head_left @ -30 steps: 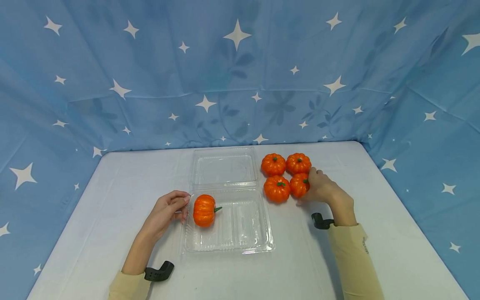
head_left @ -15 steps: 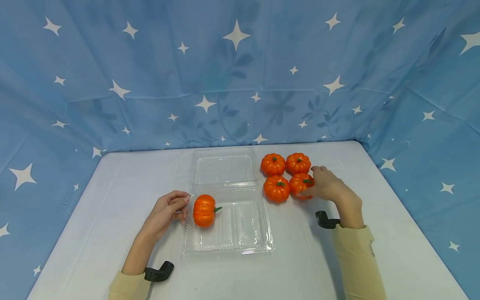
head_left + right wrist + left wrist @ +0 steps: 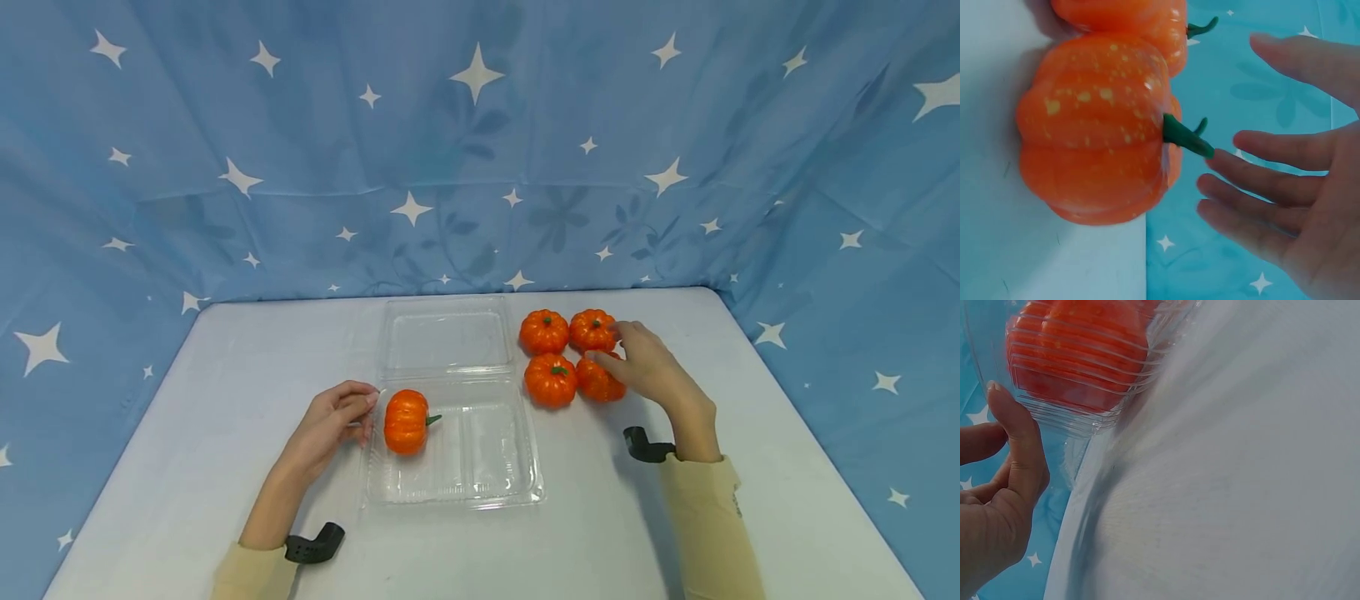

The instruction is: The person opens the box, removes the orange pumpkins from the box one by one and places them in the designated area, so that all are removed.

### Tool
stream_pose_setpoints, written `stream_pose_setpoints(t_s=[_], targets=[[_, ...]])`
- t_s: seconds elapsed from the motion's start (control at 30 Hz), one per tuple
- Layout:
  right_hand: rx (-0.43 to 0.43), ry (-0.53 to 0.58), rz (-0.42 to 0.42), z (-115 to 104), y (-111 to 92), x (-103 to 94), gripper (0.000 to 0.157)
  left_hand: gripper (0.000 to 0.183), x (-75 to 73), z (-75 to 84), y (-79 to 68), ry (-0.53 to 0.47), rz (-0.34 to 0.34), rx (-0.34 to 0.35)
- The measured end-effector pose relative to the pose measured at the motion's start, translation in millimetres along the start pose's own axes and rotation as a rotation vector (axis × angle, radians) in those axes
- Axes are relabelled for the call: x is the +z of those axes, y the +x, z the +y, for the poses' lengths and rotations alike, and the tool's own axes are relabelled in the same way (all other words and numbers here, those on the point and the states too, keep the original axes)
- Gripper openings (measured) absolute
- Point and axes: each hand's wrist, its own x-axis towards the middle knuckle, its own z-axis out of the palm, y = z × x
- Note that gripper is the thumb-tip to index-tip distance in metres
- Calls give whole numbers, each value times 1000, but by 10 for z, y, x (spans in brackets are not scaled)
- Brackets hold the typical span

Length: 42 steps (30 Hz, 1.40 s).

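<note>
A clear hinged plastic container (image 3: 491, 454) lies with its lid folded back. One orange toy pumpkin (image 3: 406, 422) rests on its side in the container's left part, stem pointing right. At the left rim, my left hand (image 3: 326, 429) pinches the edge with thumb and finger; in the left wrist view the thumb tip (image 3: 999, 394) meets the rim. My right hand (image 3: 648, 362) hovers over the near-right pumpkin (image 3: 600, 385) of a group, hiding its stem. In the right wrist view its fingers spread apart beside a green stem (image 3: 1185, 136), gripping nothing; whether a fingertip touches the stem is unclear.
Beside the container's right side stand the group's other pumpkins: the near-left one (image 3: 551, 382), the far-left one (image 3: 543, 332) and the far-right one (image 3: 591, 330). The open lid (image 3: 447, 337) lies toward the back. A blue starry curtain (image 3: 480, 150) surrounds the white table (image 3: 247, 367).
My right hand has come off the near-right pumpkin's side and now hovers above it, fingers apart. That pumpkin has shifted slightly. My left hand stays at the container's rim.
</note>
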Motion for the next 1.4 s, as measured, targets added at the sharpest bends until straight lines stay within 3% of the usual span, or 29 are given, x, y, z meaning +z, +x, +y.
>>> stream_pose_setpoints(t_s=[0.3,0.63,0.87,1.13,1.4], targets=[[-112,60,99,-97,72,113,60,41,-15,-8,7,1,5,-5],[-229,186,107,-279,103,271,54,39,-8,-8,4,5,9,-1],[-282,246,80,-471,98,382,51,38,-8,9,2,11,19,-2],[-273,313,10,-687,65,459,51,38,-27,27,-5,29,15,12],[-250,311,-61,-912,-15,492,42,39,-20,8,2,30,18,14]])
